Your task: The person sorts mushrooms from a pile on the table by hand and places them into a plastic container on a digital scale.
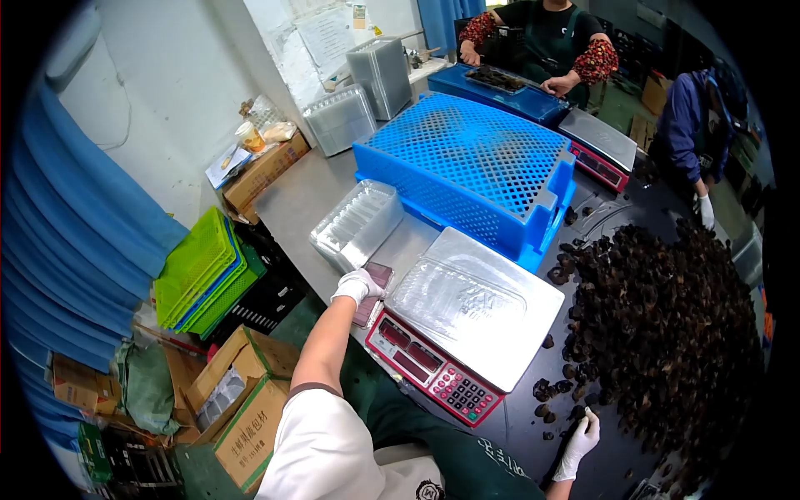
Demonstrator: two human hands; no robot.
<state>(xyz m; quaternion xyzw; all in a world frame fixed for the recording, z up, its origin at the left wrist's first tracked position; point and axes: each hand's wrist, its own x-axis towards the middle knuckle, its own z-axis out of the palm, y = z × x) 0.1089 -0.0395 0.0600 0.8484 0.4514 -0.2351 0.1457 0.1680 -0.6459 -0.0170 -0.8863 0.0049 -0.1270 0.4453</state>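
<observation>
My left hand, in a white glove, reaches to a stack of flat dark-red pads left of the scale. Its fingers are bent together over a pad, and the fingertips are partly hidden. A clear plastic tray lies on the steel plate of the red digital scale. My right hand, also gloved, is low on the right by the table's near side. Thumb and fingers pinch a small dark mushroom piece. A large heap of dark mushrooms spreads beyond it.
A blue perforated crate stands upside down behind the scale, with stacked clear trays beside it. A second scale is farther back. Two co-workers stand across the table. Cardboard boxes and green crates are at left.
</observation>
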